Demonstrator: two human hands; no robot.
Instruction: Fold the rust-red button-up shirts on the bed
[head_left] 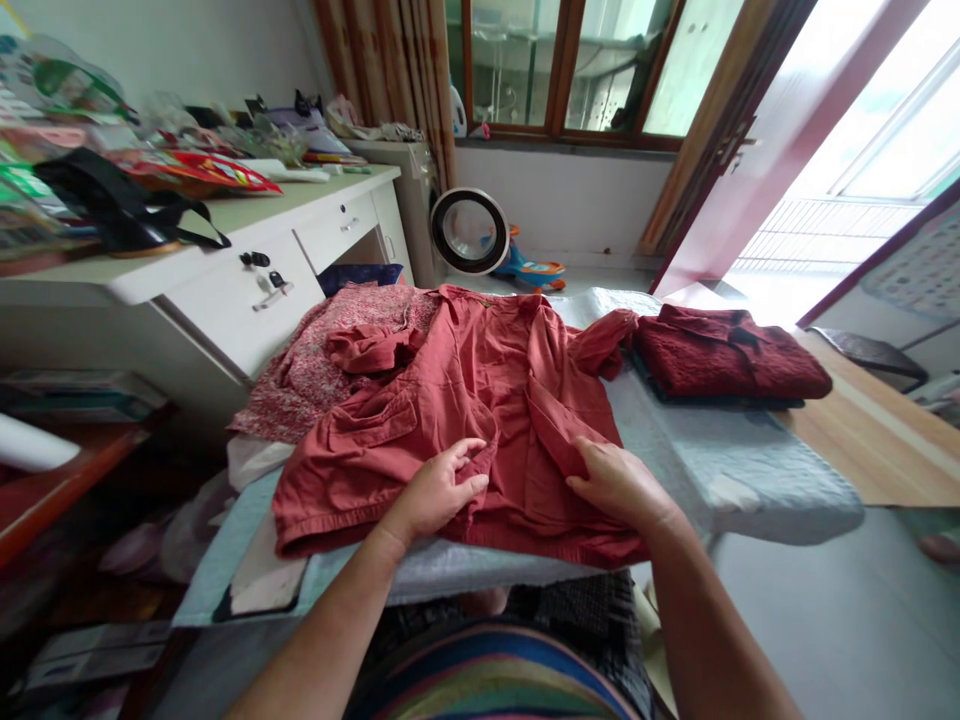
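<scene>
A red long-sleeved jacket (502,370) lies spread with its front open, its collar away from me and its hem near me. My left hand (439,490) is at the left front edge, fingers bent and thumb slightly apart, with cloth between them. On the other front panel, my right hand (619,482) grips the edge, thumb on the near side. Both sleeves are bunched out to the sides. A flapped pocket shows on the left panel. Under the left sleeve lies a speckled pink-red garment (289,375).
Folded dark red clothing (739,355) sits at the right of the light blue padded cloth (697,460). A flat pale object (268,570) lies at the near left corner. A cluttered desk (300,215) stands left; a round-framed fan-like object (470,232) and a toy (532,268) stand behind.
</scene>
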